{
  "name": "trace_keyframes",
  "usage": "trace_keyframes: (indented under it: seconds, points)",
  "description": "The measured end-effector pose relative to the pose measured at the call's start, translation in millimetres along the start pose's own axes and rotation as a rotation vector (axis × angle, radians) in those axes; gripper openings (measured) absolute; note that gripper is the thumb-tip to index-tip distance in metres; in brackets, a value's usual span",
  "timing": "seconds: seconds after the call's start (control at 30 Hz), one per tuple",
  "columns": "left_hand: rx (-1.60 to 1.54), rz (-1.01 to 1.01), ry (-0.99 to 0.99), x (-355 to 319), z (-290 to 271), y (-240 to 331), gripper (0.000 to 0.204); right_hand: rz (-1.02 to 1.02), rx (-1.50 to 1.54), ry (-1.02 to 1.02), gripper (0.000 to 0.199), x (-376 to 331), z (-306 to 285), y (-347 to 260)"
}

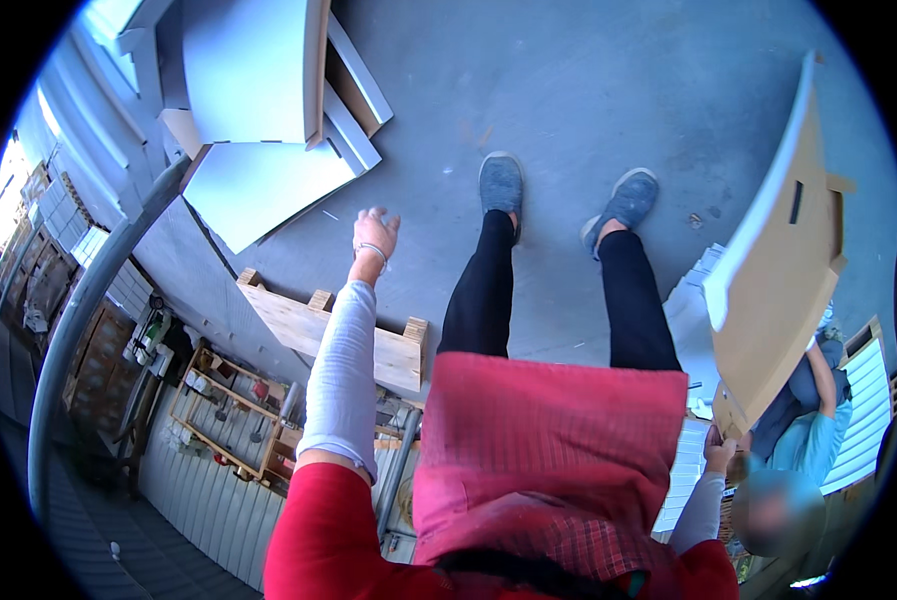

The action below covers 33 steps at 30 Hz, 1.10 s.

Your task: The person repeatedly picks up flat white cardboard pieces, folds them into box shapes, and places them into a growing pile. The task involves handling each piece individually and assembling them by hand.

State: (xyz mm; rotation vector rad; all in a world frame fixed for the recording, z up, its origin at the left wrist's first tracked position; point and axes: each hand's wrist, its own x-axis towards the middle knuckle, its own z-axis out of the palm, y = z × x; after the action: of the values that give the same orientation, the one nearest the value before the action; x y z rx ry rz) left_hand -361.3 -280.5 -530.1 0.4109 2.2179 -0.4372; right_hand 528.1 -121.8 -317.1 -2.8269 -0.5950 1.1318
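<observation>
My left hand [376,235] is stretched out over the floor, with a bracelet at its wrist and a white sleeve on the forearm. Its fingers are loosely bent and apart, holding nothing. Nearest to it are the stacked white cardboard sheets [268,185]. On the right, my right hand [718,452] grips the lower end of a large folded cardboard sheet [783,265], brown on the facing side and white along its edge. The sheet stands tilted upward, with a slot cut in it.
A wooden pallet [333,335] lies left of my legs. A grey metal rail [78,330] curves along the left. Beyond the cardboard sheet at right, a person in a teal top [816,435] is close by. White sheets [690,315] lie near my right leg on the concrete floor [588,90].
</observation>
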Motion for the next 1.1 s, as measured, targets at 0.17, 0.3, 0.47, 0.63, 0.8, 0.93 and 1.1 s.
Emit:
trace_keyframes:
  seconds: [0.17,0.3,0.47,0.63,0.8,0.93,1.1]
  points:
    - [-0.981,-0.576,0.098,111.6,71.6,-66.0,0.071,-0.220,-0.672,0.005,0.024,-16.6,38.9,-7.1]
    - [-1.705,-0.690,0.361,155.3,74.3,-68.4,0.081,-0.099,-0.592,0.077,0.026,-28.1,52.5,-12.5]
    - [-1.971,-0.711,0.449,199.9,68.7,-107.6,0.079,-0.100,-0.633,0.098,0.029,-25.8,77.1,-31.3]
    - [-2.284,-0.522,0.331,216.0,93.2,-151.7,0.077,-0.147,-0.654,0.074,0.031,-15.5,112.4,-51.3]
    - [-2.440,-0.335,0.391,209.1,94.1,-119.4,0.067,-0.214,-0.648,0.067,0.034,-16.3,138.9,-77.2]
    - [-2.520,-0.337,0.487,185.0,62.1,-104.9,0.067,-0.262,-0.636,-0.007,0.037,-0.6,175.3,-102.0]
    - [-2.436,-0.344,0.415,102.1,52.0,-70.0,0.049,-0.315,-0.562,-0.089,0.040,-4.8,216.5,-128.4]
